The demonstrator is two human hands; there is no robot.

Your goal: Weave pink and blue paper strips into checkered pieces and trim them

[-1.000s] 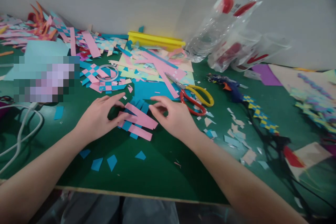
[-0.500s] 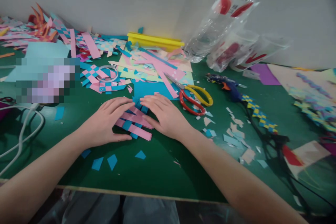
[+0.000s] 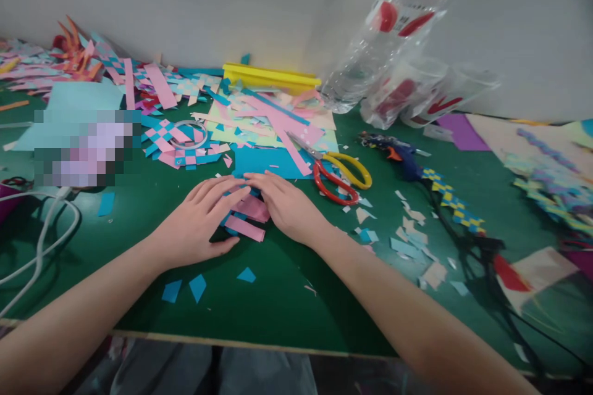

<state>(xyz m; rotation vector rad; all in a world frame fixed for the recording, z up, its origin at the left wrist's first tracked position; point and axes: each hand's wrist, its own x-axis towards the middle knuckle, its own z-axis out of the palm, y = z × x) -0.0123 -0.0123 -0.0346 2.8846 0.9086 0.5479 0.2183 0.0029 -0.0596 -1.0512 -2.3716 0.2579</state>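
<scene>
Pink and blue woven paper strips lie on the green table, crossing over and under one another. My left hand arches over their left side, its fingers bent onto the far part and its thumb low near the front. From the right, my right hand presses its fingers on the far edge, close to the left fingertips. Both hands hold the weave between them; much of its far and left parts is covered by fingers. A blue paper sheet lies just beyond the hands.
Scissors with red and yellow handles lie to the right, near paper scraps. Behind stand a plastic bottle and clear cups. A white cable loops on the left. Blue scraps lie toward the table edge.
My left hand has slid right and its fingers now cover more of the weave. My right hand has closed in over the far edge. The view has shifted slightly.
</scene>
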